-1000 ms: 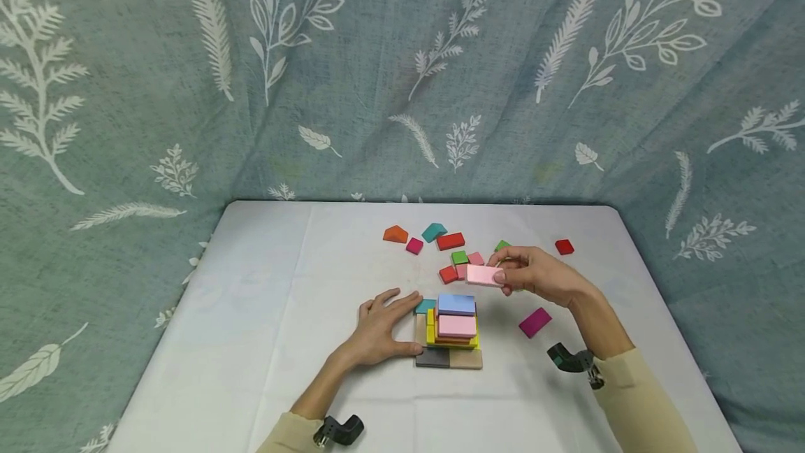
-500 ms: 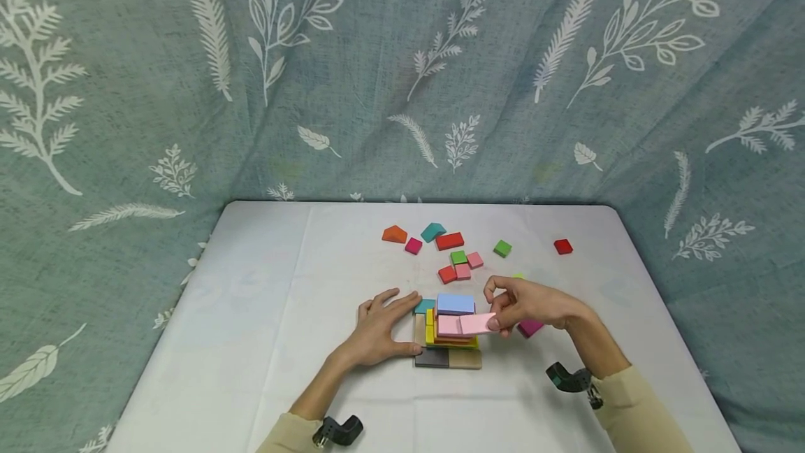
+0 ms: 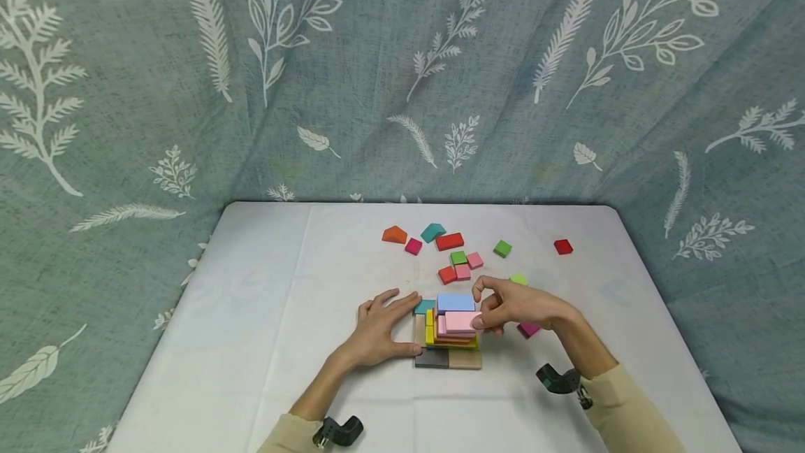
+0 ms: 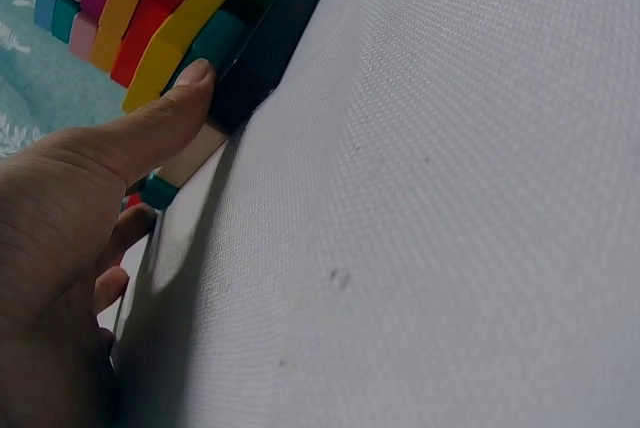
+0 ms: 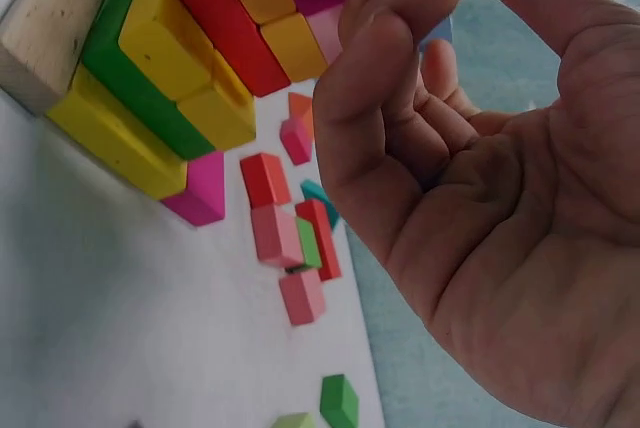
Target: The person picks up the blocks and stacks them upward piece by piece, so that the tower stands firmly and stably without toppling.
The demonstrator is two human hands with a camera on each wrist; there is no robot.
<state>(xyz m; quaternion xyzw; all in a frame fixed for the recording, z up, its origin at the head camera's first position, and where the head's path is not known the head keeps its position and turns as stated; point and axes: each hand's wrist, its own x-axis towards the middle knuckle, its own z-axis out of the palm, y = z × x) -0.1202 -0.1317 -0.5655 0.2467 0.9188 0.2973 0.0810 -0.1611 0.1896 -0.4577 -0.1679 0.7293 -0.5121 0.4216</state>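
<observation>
A layered stack of coloured wooden blocks (image 3: pixel 430 331) stands on the table, stepped and narrower toward the top. My right hand (image 3: pixel 525 305) pinches the right end of a pale pink rectangular block (image 3: pixel 460 321) over the stack's upper front; whether the block rests on the pink one beneath cannot be told. Behind it lies a blue block (image 3: pixel 455 302). My left hand (image 3: pixel 380 331) rests at the stack's left side, fingers spread, its thumb touching the dark base block (image 4: pixel 265 48). In the right wrist view the held block is hidden behind curled fingers (image 5: pixel 365 98).
Loose blocks lie behind the stack: an orange one (image 3: pixel 394 234), a teal one (image 3: pixel 432 232), a long red one (image 3: pixel 449 241) and several small cubes. A red block (image 3: pixel 563 247) lies far right. A magenta block (image 3: pixel 528 329) sits partly under the right hand.
My right hand has brought the pink block from behind the stack toward me, then left over its upper front. My left hand has stayed in place.
</observation>
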